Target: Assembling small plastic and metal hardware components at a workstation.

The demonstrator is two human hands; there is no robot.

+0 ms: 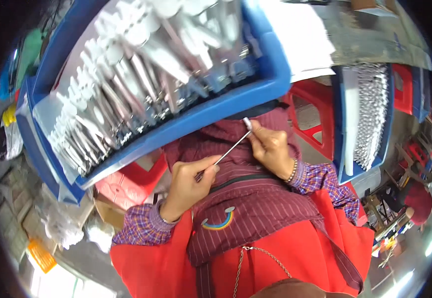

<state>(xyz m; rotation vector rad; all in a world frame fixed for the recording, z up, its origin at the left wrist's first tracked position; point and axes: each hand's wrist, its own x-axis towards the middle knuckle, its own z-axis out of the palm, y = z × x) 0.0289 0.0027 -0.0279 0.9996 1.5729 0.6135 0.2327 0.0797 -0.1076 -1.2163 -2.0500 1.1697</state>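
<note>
My left hand [192, 183] is closed on a thin metal rod [233, 147], which slants up to the right from its fingertips. At the rod's upper end, my right hand [271, 149] pinches a small white piece [247, 122]. Whether rod and white piece are joined cannot be made out. Both hands are above my maroon striped apron [255, 203]. Just beyond them stands a large blue bin [211, 115], packed with upright silvery metal parts [126, 84]; these are partly blurred and their kind is unclear.
On the right, another blue bin [388, 134] holds rows of small silvery pieces beside a white panel [350, 119]. A red plastic stool [310, 94] stands between the bins. White paper sheets [300, 39] lie at the top. A pink cushion [124, 187] and plastic bags [59, 218] are at left.
</note>
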